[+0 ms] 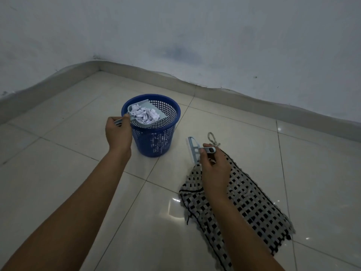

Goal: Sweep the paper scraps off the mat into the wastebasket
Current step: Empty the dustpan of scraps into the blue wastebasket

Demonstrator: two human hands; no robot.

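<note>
The left hand (pixel 118 133) has its fingers clamped on the handle of a grey dustpan (pixel 145 114), which is held over the open top of the blue wastebasket (pixel 156 137) with a heap of white paper scraps (pixel 143 114) lying in it. The right hand (pixel 214 169) pinches the handle of a small pale brush (pixel 193 149) above the far end of the black-and-white checked mat (pixel 244 202), which lies rumpled on the tiled floor (pixel 58 153) just right of the wastebasket.
</note>
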